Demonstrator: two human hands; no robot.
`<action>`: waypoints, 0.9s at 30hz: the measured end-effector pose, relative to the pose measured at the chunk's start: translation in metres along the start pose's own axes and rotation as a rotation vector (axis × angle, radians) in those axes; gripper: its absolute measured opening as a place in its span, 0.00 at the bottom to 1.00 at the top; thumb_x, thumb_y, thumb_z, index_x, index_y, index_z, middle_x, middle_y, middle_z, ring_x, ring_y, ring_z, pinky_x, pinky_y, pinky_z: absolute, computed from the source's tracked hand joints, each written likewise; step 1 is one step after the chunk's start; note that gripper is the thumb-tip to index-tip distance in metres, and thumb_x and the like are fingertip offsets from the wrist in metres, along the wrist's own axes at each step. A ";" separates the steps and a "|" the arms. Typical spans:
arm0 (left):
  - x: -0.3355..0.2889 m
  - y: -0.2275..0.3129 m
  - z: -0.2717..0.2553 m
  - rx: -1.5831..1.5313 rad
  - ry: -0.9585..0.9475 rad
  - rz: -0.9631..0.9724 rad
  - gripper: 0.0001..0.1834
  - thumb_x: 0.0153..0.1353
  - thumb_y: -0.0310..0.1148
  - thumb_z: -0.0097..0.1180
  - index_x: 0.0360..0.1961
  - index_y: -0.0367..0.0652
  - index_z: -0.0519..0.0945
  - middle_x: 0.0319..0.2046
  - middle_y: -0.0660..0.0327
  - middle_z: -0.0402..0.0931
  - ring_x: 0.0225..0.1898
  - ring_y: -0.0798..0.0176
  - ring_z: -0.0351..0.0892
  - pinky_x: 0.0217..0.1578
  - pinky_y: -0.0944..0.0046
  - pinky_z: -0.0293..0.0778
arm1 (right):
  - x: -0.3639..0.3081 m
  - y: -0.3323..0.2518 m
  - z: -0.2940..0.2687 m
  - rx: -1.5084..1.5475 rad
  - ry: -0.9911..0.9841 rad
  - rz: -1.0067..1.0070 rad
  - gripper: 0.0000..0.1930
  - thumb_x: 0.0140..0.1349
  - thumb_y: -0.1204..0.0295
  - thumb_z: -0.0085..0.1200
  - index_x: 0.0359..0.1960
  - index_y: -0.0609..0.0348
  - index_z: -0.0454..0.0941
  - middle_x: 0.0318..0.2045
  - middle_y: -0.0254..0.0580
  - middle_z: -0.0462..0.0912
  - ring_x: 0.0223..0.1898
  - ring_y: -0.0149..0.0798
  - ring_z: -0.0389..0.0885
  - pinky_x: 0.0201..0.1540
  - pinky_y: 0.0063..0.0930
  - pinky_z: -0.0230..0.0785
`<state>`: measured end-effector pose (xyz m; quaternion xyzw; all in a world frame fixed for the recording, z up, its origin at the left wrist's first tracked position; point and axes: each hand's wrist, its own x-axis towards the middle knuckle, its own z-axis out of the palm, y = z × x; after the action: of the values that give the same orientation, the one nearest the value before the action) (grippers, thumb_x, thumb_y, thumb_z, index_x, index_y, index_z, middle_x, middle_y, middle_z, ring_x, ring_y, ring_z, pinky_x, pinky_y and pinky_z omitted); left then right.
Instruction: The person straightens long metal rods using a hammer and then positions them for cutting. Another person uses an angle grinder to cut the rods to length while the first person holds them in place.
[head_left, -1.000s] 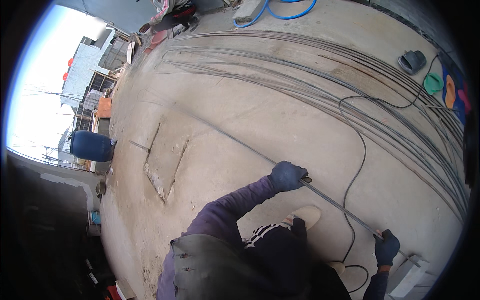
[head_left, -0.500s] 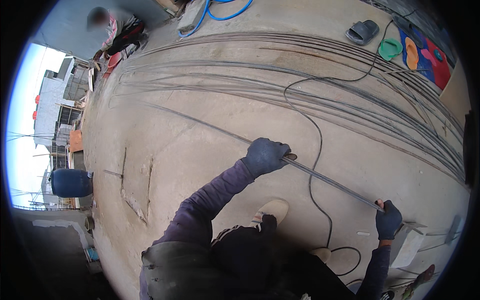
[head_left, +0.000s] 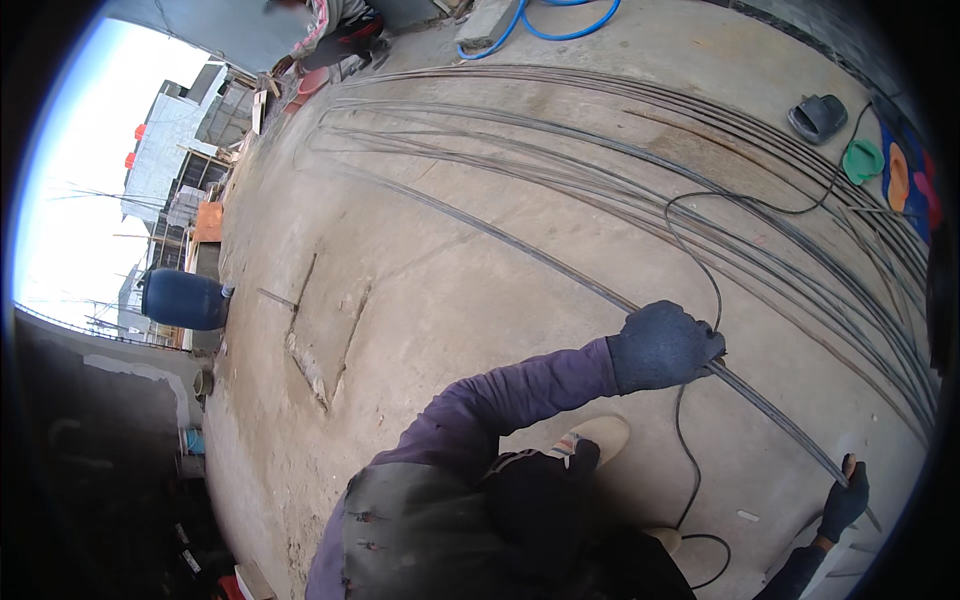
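A pair of long thin steel rebar rods point(head_left: 545, 258) runs aslant above the concrete floor, from the far left down to the lower right. My left hand point(head_left: 662, 347), in a dark blue-grey work glove, is wrapped round the rods, over a black cable. Near their close end, my right hand point(head_left: 845, 502) grips them too, its glove leaving the thumb tip bare. The far end of the rods lies among blurred bars at the upper left. Below my left arm shows one of my light shoes point(head_left: 600, 440).
Several more rebar rods point(head_left: 620, 185) curve across the floor beyond. The black cable point(head_left: 684, 440) snakes past my feet. Sandals point(head_left: 818, 118) lie at the upper right, a blue hose point(head_left: 570, 35) at the back. Another person point(head_left: 335, 30) crouches far left; a blue barrel point(head_left: 185, 299) stands left.
The view has swung, shifting the floor and rods toward the right. My left hand has moved right, now over the cable and nearer my right hand, which has also gone right and down.
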<state>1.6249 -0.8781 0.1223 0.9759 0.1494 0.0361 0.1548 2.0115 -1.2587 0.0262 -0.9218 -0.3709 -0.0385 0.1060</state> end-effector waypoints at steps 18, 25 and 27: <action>0.063 0.006 0.070 -0.182 -0.299 -0.039 0.21 0.70 0.50 0.53 0.52 0.46 0.81 0.44 0.53 0.83 0.43 0.47 0.84 0.46 0.49 0.79 | 0.033 -0.148 -0.014 0.053 -0.055 -0.115 0.21 0.55 0.49 0.70 0.33 0.54 0.82 0.21 0.43 0.80 0.27 0.50 0.81 0.35 0.42 0.73; 0.083 -0.036 0.066 -0.106 -0.163 -0.093 0.20 0.71 0.47 0.52 0.55 0.45 0.81 0.47 0.53 0.83 0.45 0.47 0.84 0.47 0.49 0.78 | -0.021 -0.244 0.038 0.443 0.077 -0.245 0.20 0.58 0.59 0.68 0.48 0.53 0.78 0.45 0.44 0.80 0.48 0.51 0.77 0.52 0.48 0.69; 0.081 -0.053 0.055 -0.094 -0.092 -0.109 0.20 0.70 0.46 0.55 0.53 0.44 0.83 0.45 0.53 0.83 0.43 0.48 0.85 0.45 0.50 0.79 | -0.034 -0.269 0.066 0.511 -0.251 -0.255 0.22 0.58 0.55 0.68 0.49 0.53 0.79 0.42 0.44 0.81 0.46 0.52 0.79 0.50 0.47 0.70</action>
<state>1.6942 -0.8215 0.0557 0.9587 0.1930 -0.0104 0.2089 1.8005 -1.0783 0.0014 -0.8088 -0.4916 0.1571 0.2820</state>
